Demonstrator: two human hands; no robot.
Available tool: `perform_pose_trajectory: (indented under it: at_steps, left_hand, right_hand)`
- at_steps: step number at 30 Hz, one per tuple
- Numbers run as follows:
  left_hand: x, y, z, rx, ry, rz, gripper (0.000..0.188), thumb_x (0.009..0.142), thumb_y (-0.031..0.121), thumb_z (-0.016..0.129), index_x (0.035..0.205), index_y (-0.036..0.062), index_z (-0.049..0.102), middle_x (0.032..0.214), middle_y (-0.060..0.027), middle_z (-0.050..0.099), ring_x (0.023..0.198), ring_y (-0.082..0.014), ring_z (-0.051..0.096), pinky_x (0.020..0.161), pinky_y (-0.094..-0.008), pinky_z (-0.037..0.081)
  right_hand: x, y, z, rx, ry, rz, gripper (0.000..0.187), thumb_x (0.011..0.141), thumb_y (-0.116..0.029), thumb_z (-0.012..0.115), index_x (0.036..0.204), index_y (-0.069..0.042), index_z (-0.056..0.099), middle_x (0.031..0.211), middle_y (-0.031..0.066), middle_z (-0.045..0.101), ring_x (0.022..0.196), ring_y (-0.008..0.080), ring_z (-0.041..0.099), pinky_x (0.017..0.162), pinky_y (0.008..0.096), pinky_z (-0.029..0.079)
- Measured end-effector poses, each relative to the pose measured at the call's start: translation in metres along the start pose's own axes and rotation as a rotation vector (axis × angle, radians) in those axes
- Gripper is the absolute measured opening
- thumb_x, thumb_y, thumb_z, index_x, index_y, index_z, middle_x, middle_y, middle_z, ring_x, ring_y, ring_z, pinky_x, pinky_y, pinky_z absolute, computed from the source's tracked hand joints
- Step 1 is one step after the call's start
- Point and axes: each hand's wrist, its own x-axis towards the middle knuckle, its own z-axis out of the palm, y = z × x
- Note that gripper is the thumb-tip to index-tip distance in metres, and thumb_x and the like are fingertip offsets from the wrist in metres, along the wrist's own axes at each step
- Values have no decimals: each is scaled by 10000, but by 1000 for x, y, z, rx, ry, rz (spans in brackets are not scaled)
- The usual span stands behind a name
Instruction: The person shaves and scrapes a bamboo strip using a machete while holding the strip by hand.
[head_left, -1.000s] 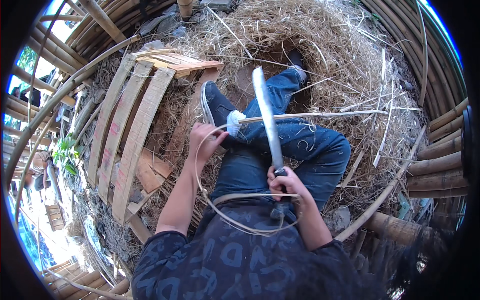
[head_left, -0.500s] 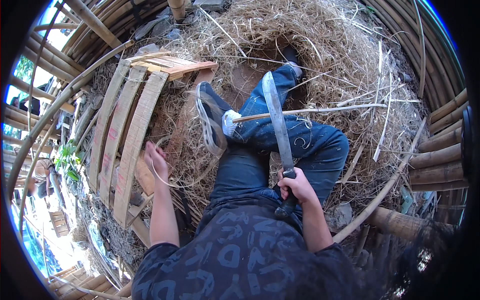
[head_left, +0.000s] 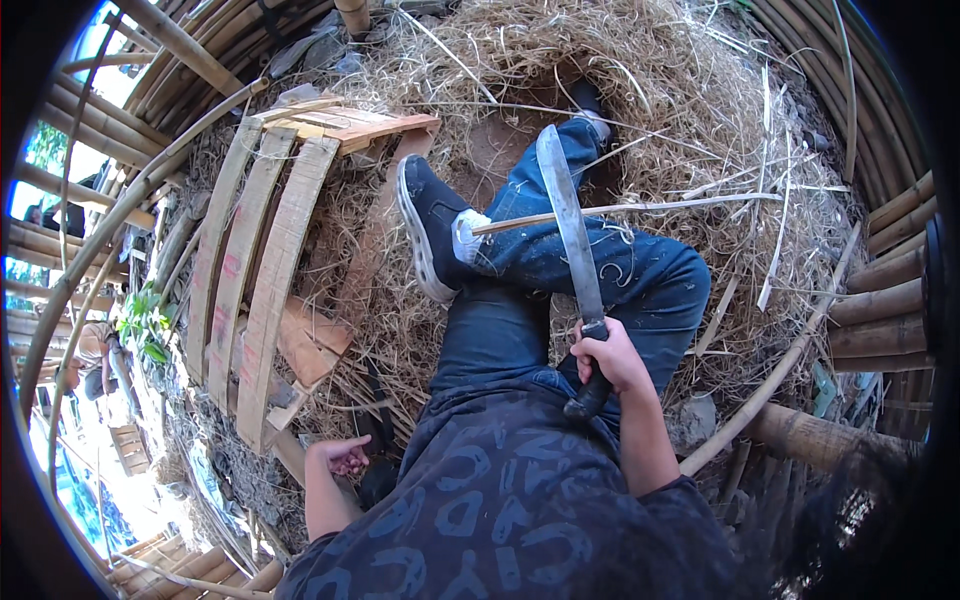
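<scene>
My right hand (head_left: 612, 358) is wrapped around the black handle of a machete (head_left: 572, 225). Its long, worn grey blade points away from me, above my bent leg. A split bamboo strip (head_left: 640, 208) lies across my jeans beneath the blade, its left end by my white sock. Low on the left, beside my hip, my left hand (head_left: 345, 456) has its thumb apart and its fingers loosely bent, with nothing visible in it. Close by it are dark items (head_left: 378, 480), partly hidden by my shirt, that I cannot make out.
A slatted wooden crate (head_left: 270, 290) stands on its side at the left. Curly bamboo shavings (head_left: 690, 110) cover the ground around my legs. Bamboo poles (head_left: 880, 320) wall the right side, and a long pole (head_left: 780, 365) slants along the ground. Another person (head_left: 95, 350) is at far left.
My left hand has drawn back from beside the crate to my hip, and the thin curled strip it held is no longer in it. My right hand keeps its grip on the machete.
</scene>
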Motion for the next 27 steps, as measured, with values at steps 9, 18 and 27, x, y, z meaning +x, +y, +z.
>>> perform_pose_trajectory:
  at_steps: [9, 18, 27]
  left_hand:
    - [-164, 194, 112, 643, 803, 1213, 348, 863, 339, 703, 994, 28, 621, 761, -66, 627, 714, -221, 616, 663, -375, 493]
    - [-226, 352, 279, 1244, 1129, 1605, 570, 834, 395, 709, 1237, 35, 528, 1079, -189, 602, 1059, -325, 592, 924, -411, 470]
    - [-193, 368, 277, 1248, 901, 1510, 400, 941, 386, 568, 880, -4, 634, 822, -196, 684, 879, -380, 675, 758, -464, 534]
  right_hand:
    - [-3, 1, -2, -75, 128, -98, 135, 769, -13, 649, 806, -26, 520, 608, 39, 536, 458, 140, 535, 445, 287, 465]
    - [-21, 6, -24, -24, 247, -143, 128, 810, -25, 647, 851, -15, 526, 620, 49, 559, 480, 135, 548, 453, 296, 481]
    - [-29, 24, -14, -50, 483, -326, 128, 817, -25, 662, 838, -16, 537, 594, 29, 561, 470, 107, 562, 434, 273, 468]
